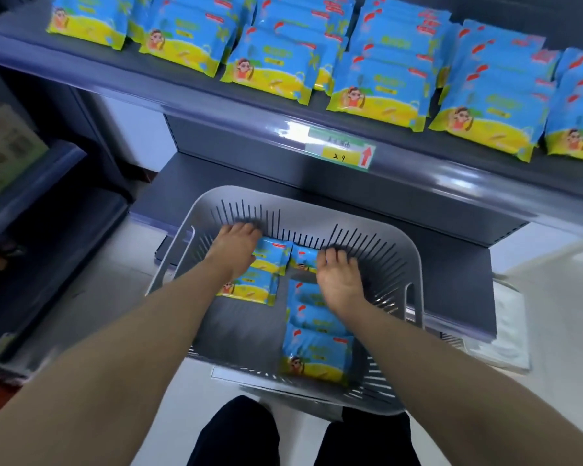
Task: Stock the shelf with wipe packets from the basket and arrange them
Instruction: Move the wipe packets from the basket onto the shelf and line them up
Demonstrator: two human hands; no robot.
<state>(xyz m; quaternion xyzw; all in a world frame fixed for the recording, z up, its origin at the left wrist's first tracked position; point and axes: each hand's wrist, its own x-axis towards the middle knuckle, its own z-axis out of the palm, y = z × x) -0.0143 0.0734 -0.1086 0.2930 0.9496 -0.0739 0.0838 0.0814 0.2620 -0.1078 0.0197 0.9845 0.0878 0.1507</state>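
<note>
A grey slotted basket [414, 264] stands on the lower shelf below me. Blue and yellow wipe packets lie inside it: two on the left [249, 287], one at the far middle [303, 257] and a stack on the right [317, 351]. My left hand [233, 250] reaches down onto the left packets at the far wall, fingers bent downward. My right hand [337, 277] lies over the far end of the right stack, fingers curled down. Whether either hand grips a packet is hidden by the hands and motion blur. Rows of the same packets [270, 65] fill the upper shelf [216, 105].
A price tag [344, 151] with a red arrow sits on the upper shelf's front rail. A dark neighbouring shelf unit [41, 183] with a carton is at the left. My dark trouser legs [239, 435] stand on the pale floor in front of the basket.
</note>
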